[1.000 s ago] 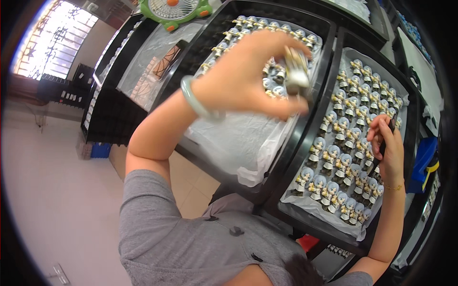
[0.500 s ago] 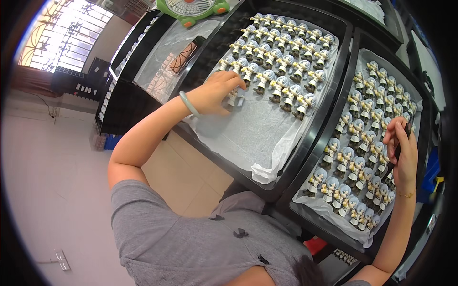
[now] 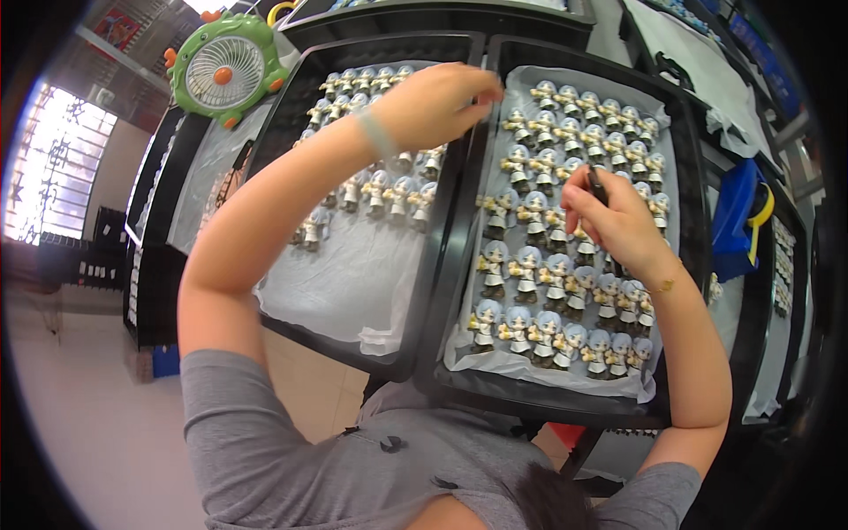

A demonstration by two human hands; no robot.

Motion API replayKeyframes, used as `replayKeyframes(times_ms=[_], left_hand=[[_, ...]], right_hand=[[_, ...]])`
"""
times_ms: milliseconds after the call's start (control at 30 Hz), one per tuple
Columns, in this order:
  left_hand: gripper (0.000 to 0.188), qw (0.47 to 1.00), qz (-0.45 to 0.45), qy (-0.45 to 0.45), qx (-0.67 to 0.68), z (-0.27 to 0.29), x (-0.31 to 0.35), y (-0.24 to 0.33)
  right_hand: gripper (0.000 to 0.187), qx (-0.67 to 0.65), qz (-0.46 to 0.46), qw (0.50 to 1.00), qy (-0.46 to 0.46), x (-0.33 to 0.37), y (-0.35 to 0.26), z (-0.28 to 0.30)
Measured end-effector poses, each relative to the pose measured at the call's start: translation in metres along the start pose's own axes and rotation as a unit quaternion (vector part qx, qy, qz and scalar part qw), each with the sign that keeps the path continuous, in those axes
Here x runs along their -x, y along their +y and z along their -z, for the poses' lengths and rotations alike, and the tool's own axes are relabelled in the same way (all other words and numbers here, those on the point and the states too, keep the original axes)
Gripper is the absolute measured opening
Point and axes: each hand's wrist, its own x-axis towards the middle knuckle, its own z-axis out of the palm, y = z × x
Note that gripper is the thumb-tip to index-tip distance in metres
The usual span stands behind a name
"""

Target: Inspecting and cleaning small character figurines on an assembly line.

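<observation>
My left hand (image 3: 442, 104) reaches over the divide between two black trays, its fingers curved and apart with nothing visible in them. In the left tray (image 3: 408, 353) stand rows of small figurines (image 3: 375, 192) with pale blue-grey hair and white coats; a lone figurine (image 3: 311, 228) starts a nearer row. My right hand (image 3: 618, 221) is closed around a slim black stick-like tool (image 3: 597, 184), whose exact kind I cannot make out. It hovers over the right tray (image 3: 548, 393), which holds many rows of the same figurines (image 3: 527, 268). White paper lines both trays.
A green fan (image 3: 223, 75) stands beyond the left tray. Another black tray (image 3: 433, 19) lies across the back. On the right are a blue bin (image 3: 738, 216) and a yellow roll (image 3: 760, 205).
My left hand has left the figurine at the front of the left tray and moved right toward the right tray. My right hand still grips the black tool. The view has turned right.
</observation>
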Motion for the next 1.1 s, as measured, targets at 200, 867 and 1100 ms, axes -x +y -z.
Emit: replayKeyframes(times_ms=[200,867,1100], left_hand=[[0.031,0.955,0.181,-0.181,-0.148,-0.11,-0.153,-0.032],[0.084,0.75,0.182,-0.01,0.636,0.032,0.058,0.079],[0.092,0.743,0.02,-0.013,0.668,0.014,0.086,0.064]], right_hand=[[0.017,0.046,0.033,0.997,0.051,-0.006,0.007,0.002],[0.018,-0.006,0.042,0.997,0.064,0.001,-0.003,0.01],[0.016,0.005,0.017,0.998,0.057,-0.001,-0.004,0.004]])
